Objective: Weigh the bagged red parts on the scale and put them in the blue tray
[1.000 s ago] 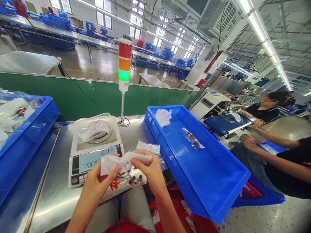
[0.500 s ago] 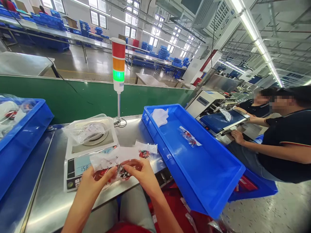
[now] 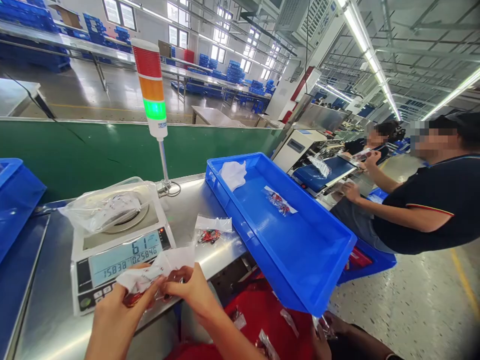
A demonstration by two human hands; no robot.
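Note:
Both my hands hold one small clear plastic bag (image 3: pixel 157 270) with red and dark small parts inside, low in the view over the front edge of the steel table. My left hand (image 3: pixel 112 312) pinches its left end; my right hand (image 3: pixel 189 290) pinches its right end. Just behind them stands a digital scale (image 3: pixel 120 250) with a lit display, and a larger clear bag (image 3: pixel 103 207) lies on its pan. Another small filled bag (image 3: pixel 210 231) lies on the table to the right of the scale.
A big blue tray (image 3: pixel 300 260) at the right holds one small bag (image 3: pixel 279 200) and a white sheet (image 3: pixel 233 174). A signal tower (image 3: pixel 152 90) rises behind the scale. A blue bin (image 3: pixel 15 200) stands at left. Two people in dark shirts (image 3: pixel 423 200) work at right.
The view has swung right and down. My hands with the small bag sit lower and further left in the picture, and the scale's figures now show.

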